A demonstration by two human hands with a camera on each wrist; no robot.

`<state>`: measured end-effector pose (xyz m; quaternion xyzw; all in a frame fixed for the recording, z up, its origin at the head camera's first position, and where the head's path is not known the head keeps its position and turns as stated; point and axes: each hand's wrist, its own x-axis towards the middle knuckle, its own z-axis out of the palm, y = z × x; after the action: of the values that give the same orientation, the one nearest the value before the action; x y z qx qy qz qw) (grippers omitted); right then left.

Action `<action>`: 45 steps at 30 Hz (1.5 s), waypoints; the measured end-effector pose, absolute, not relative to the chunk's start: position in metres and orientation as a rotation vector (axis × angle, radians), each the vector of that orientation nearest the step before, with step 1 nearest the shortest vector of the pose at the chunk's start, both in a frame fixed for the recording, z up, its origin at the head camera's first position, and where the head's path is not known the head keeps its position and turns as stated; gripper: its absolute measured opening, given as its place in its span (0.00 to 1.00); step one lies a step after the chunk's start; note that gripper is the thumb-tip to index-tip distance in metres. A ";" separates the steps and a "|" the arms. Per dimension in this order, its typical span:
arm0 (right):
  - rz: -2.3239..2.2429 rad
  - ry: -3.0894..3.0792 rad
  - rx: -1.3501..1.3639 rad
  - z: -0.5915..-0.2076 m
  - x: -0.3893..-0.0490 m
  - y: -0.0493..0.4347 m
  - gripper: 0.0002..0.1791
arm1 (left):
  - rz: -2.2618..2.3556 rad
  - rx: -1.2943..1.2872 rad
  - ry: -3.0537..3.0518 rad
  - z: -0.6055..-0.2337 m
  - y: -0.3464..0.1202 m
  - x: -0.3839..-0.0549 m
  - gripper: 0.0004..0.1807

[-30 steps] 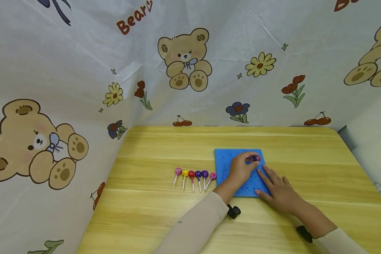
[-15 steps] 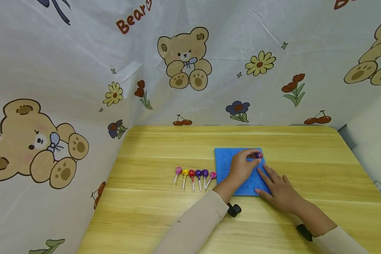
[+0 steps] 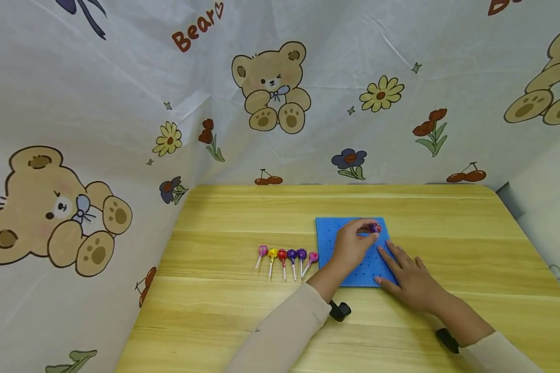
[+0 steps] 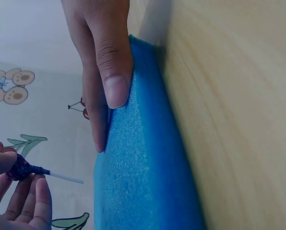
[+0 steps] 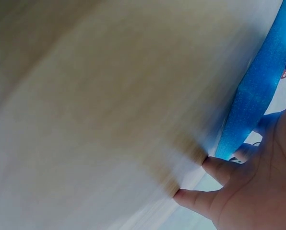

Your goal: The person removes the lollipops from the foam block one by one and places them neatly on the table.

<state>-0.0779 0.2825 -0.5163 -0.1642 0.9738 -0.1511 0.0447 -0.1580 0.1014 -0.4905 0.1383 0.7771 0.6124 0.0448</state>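
A lollipop (image 3: 376, 228) in a purple wrapper is pinched by its head in my left hand (image 3: 352, 243), above a blue foam board (image 3: 326, 235). In the left wrist view the lollipop's white stick (image 4: 66, 178) points at the foam, its tip apart from the surface. Small dark holes dot the board's top. My right hand (image 3: 413, 285) lies at the board's right edge, fingers spread and mostly straight. Its thumb (image 4: 116, 91) rests on the foam, and in the right wrist view some fingertips of the right hand (image 5: 258, 191) touch the table.
Left of the board lies a row of several lollipops, among them a yellow lollipop (image 3: 273, 254), a red lollipop (image 3: 282, 255) and a pink lollipop (image 3: 313, 257). They lie on the wooden table (image 3: 224, 217). A bear-print cloth (image 3: 326, 103) hangs behind it.
My left hand with the lollipop has shifted slightly right and away, then a little back to the left over the board. The right hand has stayed in place.
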 end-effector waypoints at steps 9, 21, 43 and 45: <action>-0.468 2.969 -0.486 -0.524 -0.078 0.286 0.45 | 1.888 0.405 2.370 -0.484 0.090 -0.153 0.15; -0.458 2.975 -0.486 -0.520 -0.079 0.284 0.45 | 1.921 0.389 2.360 -0.472 0.070 -0.148 0.16; -0.473 2.968 -0.490 -0.517 -0.078 0.282 0.46 | 1.928 0.477 2.522 -0.448 0.031 -0.141 0.17; -0.479 2.969 -0.491 -0.517 -0.078 0.282 0.45 | 1.936 0.502 2.528 -0.447 0.028 -0.142 0.17</action>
<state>-0.0782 0.2820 -0.5173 -0.1610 0.9732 -0.1571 0.0474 -0.1419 0.0277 -0.4467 0.1556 0.7835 0.6002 -0.0410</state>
